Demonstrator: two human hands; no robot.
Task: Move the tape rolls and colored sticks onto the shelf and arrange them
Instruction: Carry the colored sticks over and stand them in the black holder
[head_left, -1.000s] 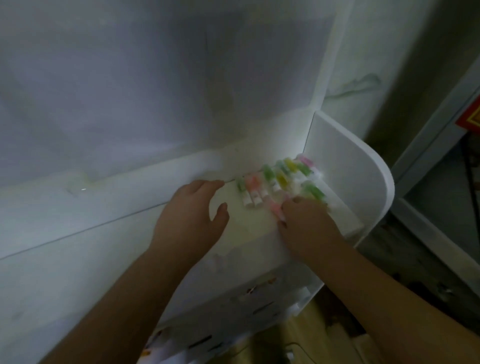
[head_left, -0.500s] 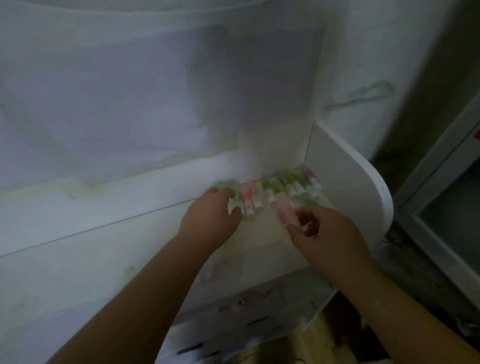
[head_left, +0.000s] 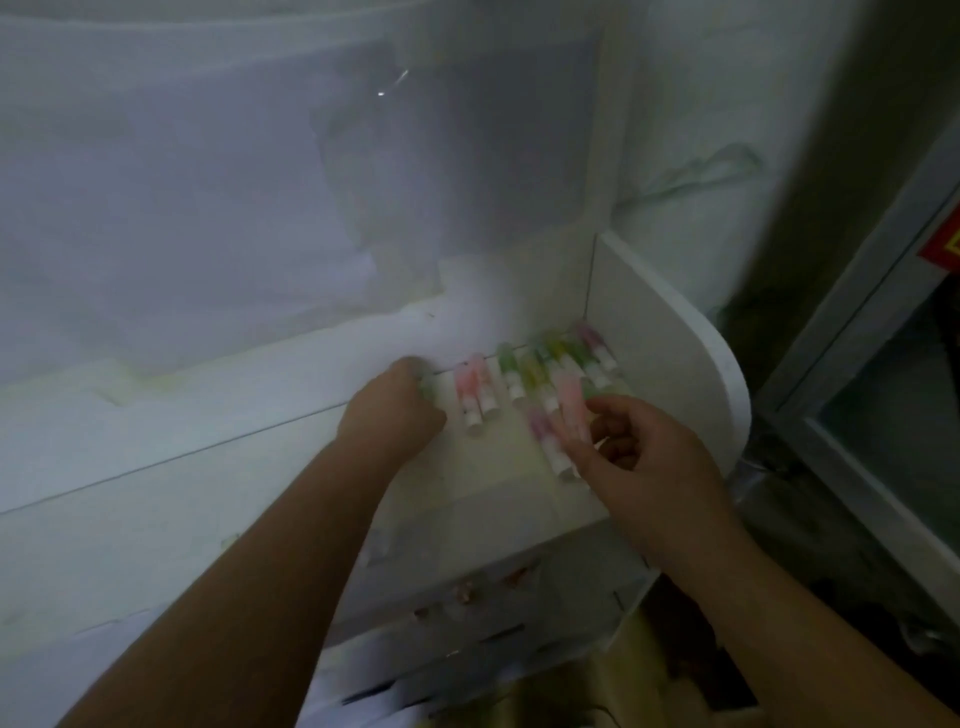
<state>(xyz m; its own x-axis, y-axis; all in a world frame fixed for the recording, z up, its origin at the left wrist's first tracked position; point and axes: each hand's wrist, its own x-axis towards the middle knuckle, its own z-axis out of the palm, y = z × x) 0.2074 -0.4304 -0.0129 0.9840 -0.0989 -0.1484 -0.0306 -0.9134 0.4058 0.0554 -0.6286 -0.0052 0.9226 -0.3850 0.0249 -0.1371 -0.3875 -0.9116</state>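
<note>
While left hand (head_left: 393, 408) curls, right hand (head_left: 644, 457) pinches pink stick (head_left: 570, 410)

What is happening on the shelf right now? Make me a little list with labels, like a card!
place: white shelf against a pale wall, with a rounded side panel on the right
things on shelf: colored sticks in a row along the back, pink, green, yellow and purple, with white ends
left hand: fingers curled at the left end of the row, on a greenish stick
right hand: holding a pink stick near the row's right part
tape rolls: none visible
picture: blurry, dim
</note>
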